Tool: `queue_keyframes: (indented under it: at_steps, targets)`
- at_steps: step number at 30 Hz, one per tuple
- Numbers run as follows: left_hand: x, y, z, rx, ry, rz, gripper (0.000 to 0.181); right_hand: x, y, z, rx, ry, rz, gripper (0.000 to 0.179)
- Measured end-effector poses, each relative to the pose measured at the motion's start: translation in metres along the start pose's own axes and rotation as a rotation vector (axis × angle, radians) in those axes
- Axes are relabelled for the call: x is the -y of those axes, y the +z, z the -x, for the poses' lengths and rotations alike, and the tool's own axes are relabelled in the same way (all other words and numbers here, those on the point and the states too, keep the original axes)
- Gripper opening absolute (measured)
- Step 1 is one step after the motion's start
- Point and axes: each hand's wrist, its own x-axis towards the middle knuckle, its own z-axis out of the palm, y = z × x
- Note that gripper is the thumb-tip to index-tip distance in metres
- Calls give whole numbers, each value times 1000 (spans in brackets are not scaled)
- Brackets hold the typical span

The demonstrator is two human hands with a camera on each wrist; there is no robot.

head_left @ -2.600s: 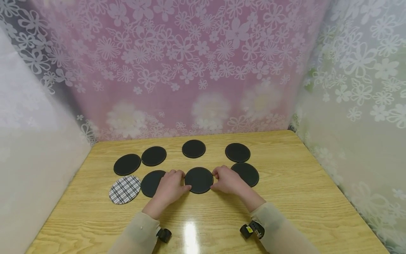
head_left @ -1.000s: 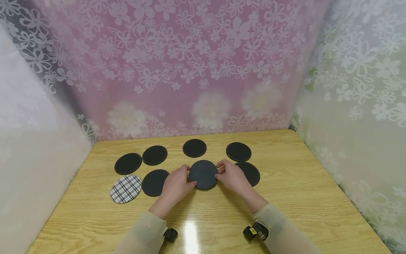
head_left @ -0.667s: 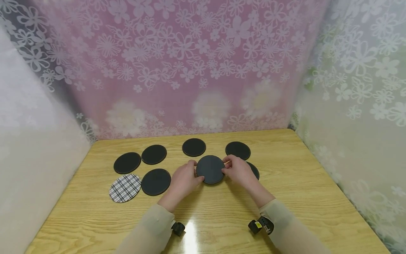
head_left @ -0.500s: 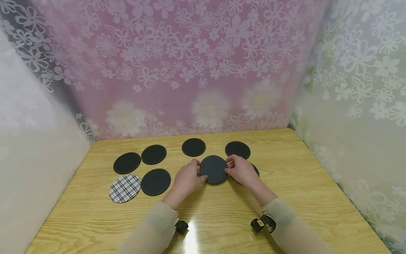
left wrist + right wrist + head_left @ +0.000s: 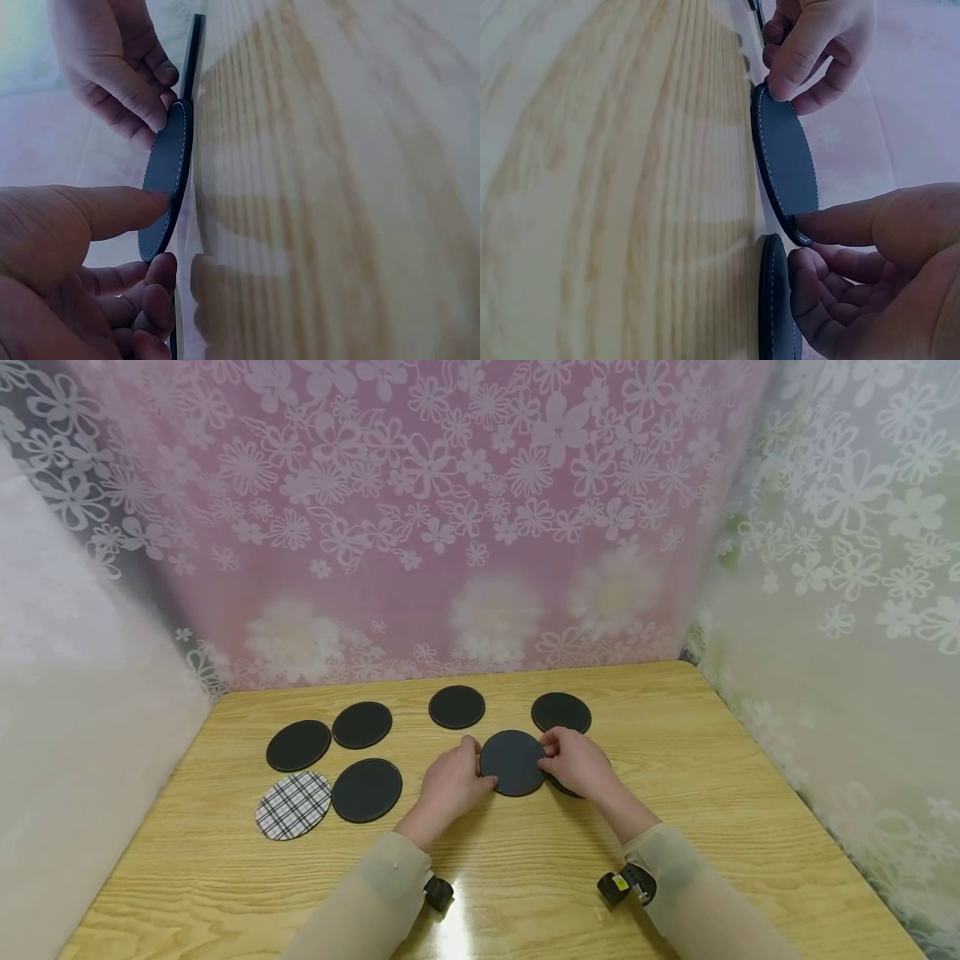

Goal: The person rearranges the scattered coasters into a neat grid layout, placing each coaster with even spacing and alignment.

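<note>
Both hands hold one round black coaster (image 5: 513, 763) with a pale stitched edge, low over the wooden table. My left hand (image 5: 452, 782) pinches its left edge; the thumb (image 5: 124, 208) lies on the upper face, with fingers curled below. On the opposite edge, my right hand (image 5: 582, 765) pinches it the same way, thumb (image 5: 840, 222) on top. Under and behind the right hand, another black coaster (image 5: 564, 787) is mostly hidden. Left of the hands lies a black coaster (image 5: 367, 790), beside a black-and-white plaid one (image 5: 294, 806).
Along the back of the table (image 5: 187, 877) lie several more black coasters: two at the left (image 5: 298, 746), one in the middle (image 5: 457, 707), and one at the right (image 5: 561, 712). Flowered curtains (image 5: 450, 527) hang behind and at the sides.
Both hands have raised the middle front coaster off the table and carried it right, and slightly away. It now partly overlaps the front right coaster in the head view. The other coasters stay put.
</note>
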Motion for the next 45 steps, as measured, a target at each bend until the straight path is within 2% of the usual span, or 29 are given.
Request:
queue_keyframes:
  at_steps: [13,17,26,31,45]
  targets:
    - [4,2,-1,18,5,-22,49,-7,0,-8,65,-22,16,23]
    - [4,1,-1,26,3,-3,48,-8,-2,-9,83,-44,12,23]
    - [2,-2,1,44,10,-9,38,-7,-3,-9,109,-30,20,23]
    - [3,-4,2,50,21,-5,41,-6,-4,-9,124,-47,26,24]
    - [1,-9,5,73,34,-5,41,-8,0,-8,112,-44,35,22]
